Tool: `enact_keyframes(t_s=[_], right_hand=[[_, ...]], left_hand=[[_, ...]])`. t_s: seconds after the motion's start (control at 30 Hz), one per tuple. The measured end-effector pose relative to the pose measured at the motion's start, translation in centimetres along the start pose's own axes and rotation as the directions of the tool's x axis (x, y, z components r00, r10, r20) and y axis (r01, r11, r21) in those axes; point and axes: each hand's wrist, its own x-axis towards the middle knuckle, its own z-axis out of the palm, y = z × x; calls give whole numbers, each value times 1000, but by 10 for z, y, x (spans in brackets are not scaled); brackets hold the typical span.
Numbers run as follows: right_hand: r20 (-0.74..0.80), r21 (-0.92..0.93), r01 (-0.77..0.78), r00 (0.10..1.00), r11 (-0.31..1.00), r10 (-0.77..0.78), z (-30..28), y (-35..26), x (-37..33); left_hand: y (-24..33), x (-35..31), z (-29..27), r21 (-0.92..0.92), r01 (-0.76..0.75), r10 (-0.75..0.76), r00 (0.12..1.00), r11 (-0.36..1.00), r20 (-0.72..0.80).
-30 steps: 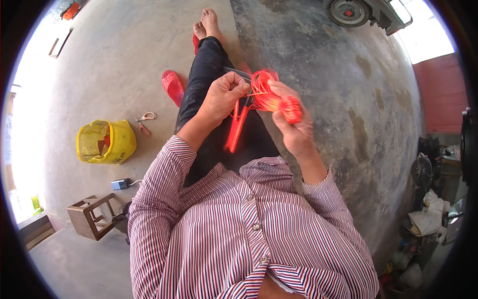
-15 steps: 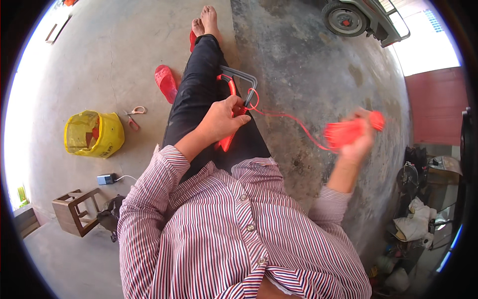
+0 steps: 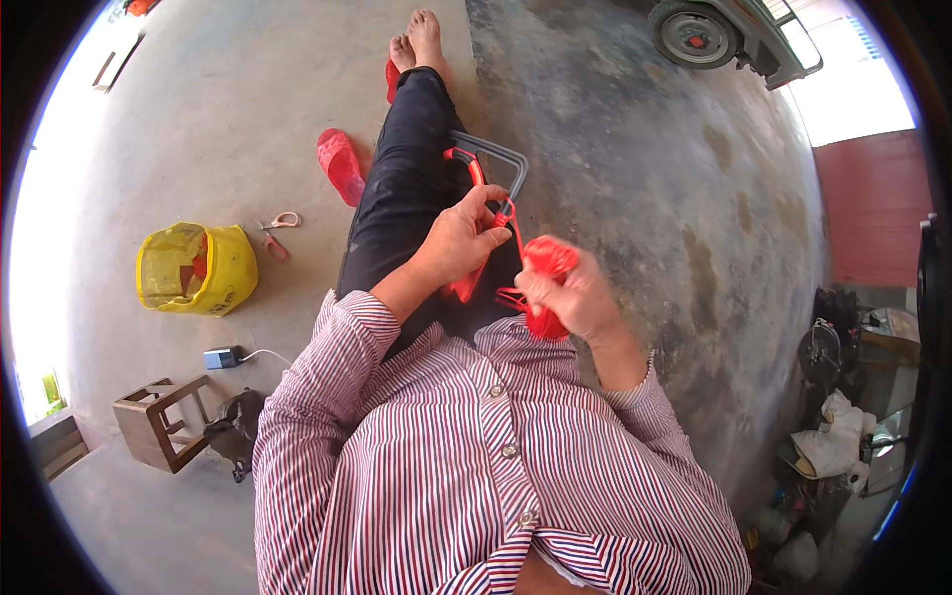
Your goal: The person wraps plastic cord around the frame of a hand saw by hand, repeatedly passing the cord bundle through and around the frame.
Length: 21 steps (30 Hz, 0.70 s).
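Over my lap, my left hand pinches a dark grey frame with rounded corners. Bright red cord is wrapped along part of this frame, and the fingers press where the wrapping meets bare grey. My right hand grips a bundle of red cord just right of the left hand. A strand runs between the bundle and the frame at my left fingertips. Part of the frame's lower side is hidden behind my left hand.
To the left are a yellow bag, scissors, a blue-and-white charger with a cable and a small wooden stool. A red slipper lies by my legs. A vehicle wheel stands far right; clutter lines the right side.
My right hand has swung in leftward with the cord bundle, from far out on the right to beside my left hand. The strand between them is now short. The left hand keeps its grip.
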Motion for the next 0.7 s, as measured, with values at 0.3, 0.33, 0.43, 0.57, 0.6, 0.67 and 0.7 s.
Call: enact_keyframes(t_s=[0.3, 0.33, 0.43, 0.57, 0.6, 0.67, 0.7], right_hand=[[62, 442, 23, 996, 897, -56, 9, -13, -6], [63, 442, 26, 996, 897, -59, 8, -19, -7], [150, 482, 113, 966, 869, -208, 1, -55, -18], [186, 239, 224, 945, 945, -271, -23, -69, -4], [164, -162, 259, 959, 952, -233, -32, -70, 12], [77, -818, 212, 961, 535, -265, -47, -37, 47], [73, -819, 212, 960, 533, -269, -48, -22, 59]], left_hand=[[3, 3, -2, 108, 80, -84, 996, 991, 37], [8, 0, -1, 204, 50, -45, 999, 978, -25], [30, -10, 10, 517, -283, 469, 840, 808, -274], [40, -5, 3, -197, -317, 280, 940, 928, -195], [50, -4, -5, -339, -187, 147, 979, 922, -142], [42, 9, -16, -306, -38, -25, 980, 951, -198], [36, 16, -17, -356, -16, -64, 976, 934, -210]])
